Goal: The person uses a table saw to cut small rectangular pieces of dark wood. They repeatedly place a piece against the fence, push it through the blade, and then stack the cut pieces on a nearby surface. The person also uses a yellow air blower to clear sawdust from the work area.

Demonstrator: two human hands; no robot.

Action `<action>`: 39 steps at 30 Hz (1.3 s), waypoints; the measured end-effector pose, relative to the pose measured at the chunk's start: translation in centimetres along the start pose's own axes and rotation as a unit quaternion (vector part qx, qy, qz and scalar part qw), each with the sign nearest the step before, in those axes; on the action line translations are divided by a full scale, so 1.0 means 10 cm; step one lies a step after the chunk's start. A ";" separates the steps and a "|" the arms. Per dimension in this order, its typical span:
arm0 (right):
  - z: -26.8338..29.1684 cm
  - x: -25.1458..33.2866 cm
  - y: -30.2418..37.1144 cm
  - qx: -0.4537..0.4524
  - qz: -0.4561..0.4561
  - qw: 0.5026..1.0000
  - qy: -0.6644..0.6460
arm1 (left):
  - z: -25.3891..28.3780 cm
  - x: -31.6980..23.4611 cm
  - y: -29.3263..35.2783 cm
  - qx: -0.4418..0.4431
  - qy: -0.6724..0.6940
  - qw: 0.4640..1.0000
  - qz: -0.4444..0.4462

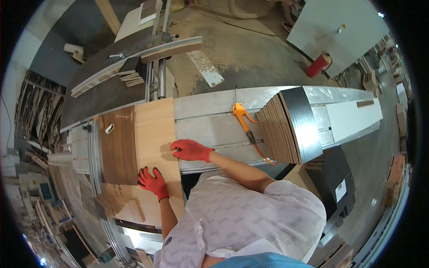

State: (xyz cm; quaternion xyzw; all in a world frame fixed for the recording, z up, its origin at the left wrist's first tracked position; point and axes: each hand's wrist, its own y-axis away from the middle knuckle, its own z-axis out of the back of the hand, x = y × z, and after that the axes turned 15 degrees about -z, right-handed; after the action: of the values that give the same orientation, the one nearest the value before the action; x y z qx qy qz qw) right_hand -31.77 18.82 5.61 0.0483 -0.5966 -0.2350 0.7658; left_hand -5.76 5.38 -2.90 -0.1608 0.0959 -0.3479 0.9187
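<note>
Both my hands wear red gloves with dark finger coating. My left hand point(153, 182) rests on a pale wood-grain board point(154, 118), its fingers spread and pointing away from me, close to a dark brown board point(118, 156). My right hand point(191, 149) hovers at or lies on the pale board's right part, its fingers loosely bent and the thumb apart; I make out nothing in it. A small white object point(109, 128) sits on the brown board. To the right of my hands, an orange air blow gun point(243, 118) with an orange hose lies on the grooved metal table point(201, 127).
A stack of dark boards point(290, 125) stands on the table's right, with white panels point(353, 118) beyond it. Metal rails point(94, 156) run along the left. A long fence point(174, 48) and small dark offcuts point(132, 73) lie at the back left. A red cylinder point(318, 65) stands on the far floor.
</note>
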 end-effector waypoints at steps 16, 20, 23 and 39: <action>1.87 0.51 2.87 -0.708 -0.184 0.623 0.277 | -0.11 -0.06 -0.05 0.012 0.018 1.000 -0.017; 1.89 0.33 2.89 -0.673 -0.243 0.666 0.211 | -0.10 -0.09 -0.05 0.002 0.023 1.000 -0.012; 1.91 0.28 2.80 -0.690 -0.204 0.645 0.256 | -0.11 0.03 0.02 -0.013 0.012 1.000 -0.007; 1.86 0.52 2.55 -0.657 -0.222 0.690 0.209 | -0.08 -0.03 -0.02 -0.037 0.030 0.999 -0.019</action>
State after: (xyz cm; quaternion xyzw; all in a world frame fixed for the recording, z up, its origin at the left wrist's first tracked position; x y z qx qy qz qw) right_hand -40.58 43.09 24.54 -0.2876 -0.0861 -0.7139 0.6326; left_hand -6.33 5.25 -3.51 -0.1863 0.1335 -0.3663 0.9018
